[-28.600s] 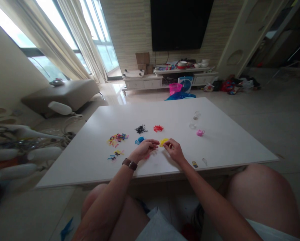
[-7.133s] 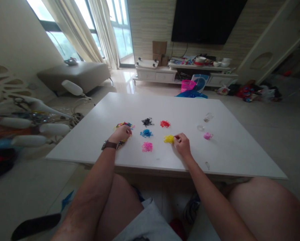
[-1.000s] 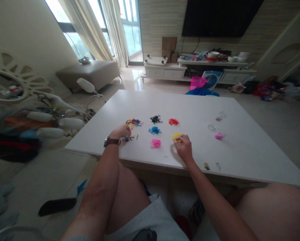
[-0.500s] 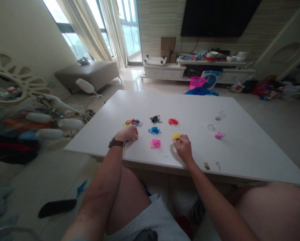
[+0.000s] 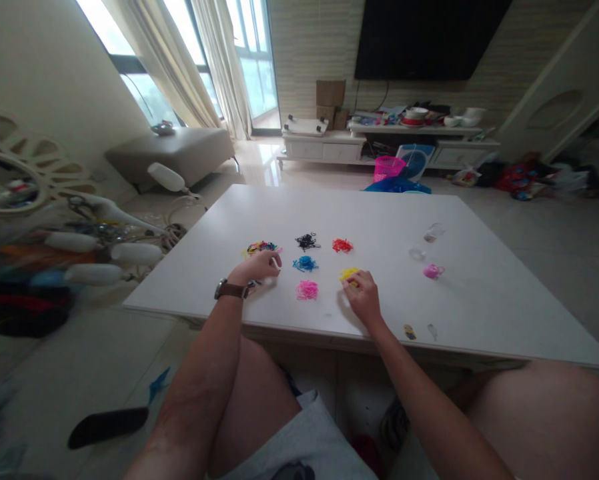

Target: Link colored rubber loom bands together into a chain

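Observation:
My left hand point(image 5: 262, 265), with a watch on its wrist, is over the table just in front of a mixed-colour pile of small bands point(image 5: 263, 247). Its fingers are curled, and what they hold, if anything, is too small to tell. The fingers of my right hand point(image 5: 363, 293) are pinched together at the near edge of the yellow pile point(image 5: 348, 274); their tips are too small to show a held piece. Between the hands lie a black pile point(image 5: 307, 241), a blue pile point(image 5: 305, 264) and a pink pile point(image 5: 307, 290). The red pile point(image 5: 342, 245) is behind the yellow one.
On the white table point(image 5: 479, 300) at the right are a pink item point(image 5: 433, 271), a clear container point(image 5: 433, 232) and a clear ring point(image 5: 417, 255). A small yellow figure point(image 5: 409, 332) lies near the front edge. White lamp shades point(image 5: 137, 253) stand beside the left edge.
My left hand has shifted slightly relative to the mixed pile, and its fingers point more to the right. My right hand stays at the yellow pile. The whole view has tilted slightly.

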Tool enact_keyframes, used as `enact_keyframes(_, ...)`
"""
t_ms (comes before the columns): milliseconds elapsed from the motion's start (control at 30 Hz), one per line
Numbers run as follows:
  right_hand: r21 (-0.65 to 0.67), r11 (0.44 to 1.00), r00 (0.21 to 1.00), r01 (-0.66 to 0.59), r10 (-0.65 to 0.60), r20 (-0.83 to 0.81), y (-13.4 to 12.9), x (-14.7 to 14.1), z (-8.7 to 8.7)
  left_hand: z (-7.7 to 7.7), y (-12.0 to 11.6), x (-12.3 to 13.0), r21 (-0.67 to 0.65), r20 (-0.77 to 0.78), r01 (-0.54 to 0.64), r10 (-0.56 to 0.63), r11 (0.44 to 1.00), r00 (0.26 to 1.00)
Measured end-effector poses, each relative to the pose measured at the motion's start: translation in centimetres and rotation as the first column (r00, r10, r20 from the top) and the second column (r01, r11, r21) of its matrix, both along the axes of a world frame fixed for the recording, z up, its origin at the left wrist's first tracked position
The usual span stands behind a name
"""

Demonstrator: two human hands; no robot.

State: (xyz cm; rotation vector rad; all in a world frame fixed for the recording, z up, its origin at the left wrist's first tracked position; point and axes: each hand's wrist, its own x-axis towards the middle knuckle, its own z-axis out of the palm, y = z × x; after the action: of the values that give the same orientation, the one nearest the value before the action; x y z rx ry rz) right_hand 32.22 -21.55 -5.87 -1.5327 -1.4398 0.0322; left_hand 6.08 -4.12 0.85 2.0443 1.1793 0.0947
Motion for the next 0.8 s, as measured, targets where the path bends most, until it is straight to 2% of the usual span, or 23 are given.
enact_keyframes(133,0.022,0.999,0.999,-0.036,0.036,0.027,-0.1,-0.2,0.0,0.4,-1.5,1.8,-0.126,0.298,0.163,-0.119,0.979,0.947)
enact_keyframes(233,0.026,0.994,0.992,-0.108,0.106,0.074,-0.3,-0.4,0.0,0.0,-2.9,4.1,-0.126,0.382,0.283,-0.217,0.951,0.898)
enact_keyframes(300,0.022,0.986,0.981,-0.164,0.160,0.112,-0.4,-0.6,0.1,-0.5,-3.8,5.7,-0.138,0.419,0.325,-0.242,0.936,0.875)
enact_keyframes(433,0.006,0.970,0.957,-0.244,0.240,0.164,-0.6,-0.8,0.1,-1.1,-5.0,8.2,-0.194,0.468,0.369,-0.245,0.909,0.849)
enact_keyframes(600,-0.020,0.969,0.954,-0.247,0.247,0.168,-0.6,-0.7,0.0,-1.1,-5.5,9.1,-0.231,0.504,0.415,-0.256,0.880,0.825)
enact_keyframes(700,0.004,0.976,0.963,-0.218,0.214,0.162,-0.5,-0.6,-0.1,-1.1,-5.3,8.8,-0.234,0.494,0.382,-0.229,0.894,0.839)
enact_keyframes(800,0.055,0.987,0.980,-0.153,0.145,0.134,-0.5,-0.6,-0.1,-1.5,-4.9,8.5,-0.239,0.442,0.296,-0.168,0.925,0.881)
